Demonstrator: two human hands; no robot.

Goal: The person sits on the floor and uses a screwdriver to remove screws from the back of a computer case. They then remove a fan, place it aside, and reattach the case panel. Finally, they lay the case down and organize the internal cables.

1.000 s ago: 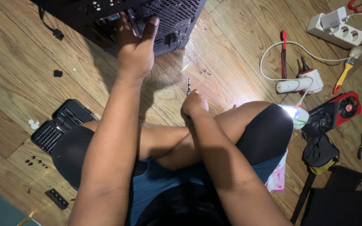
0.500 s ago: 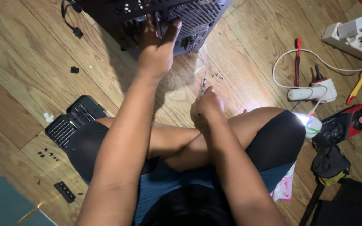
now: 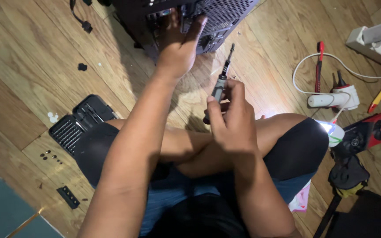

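wood floor (image 3: 18, 66) under us, pc case (image 3: 225, 17) at the top. our left hand (image 3: 179, 42) lies flat and open on the case; our right hand (image 3: 232, 117), just below it, is closed around a screwdriver (image 3: 222, 75), shaft pointing up toward the case.

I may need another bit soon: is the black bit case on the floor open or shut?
Open. The bit case lies spread flat beside the person's knee, with rows of bits showing in one half.
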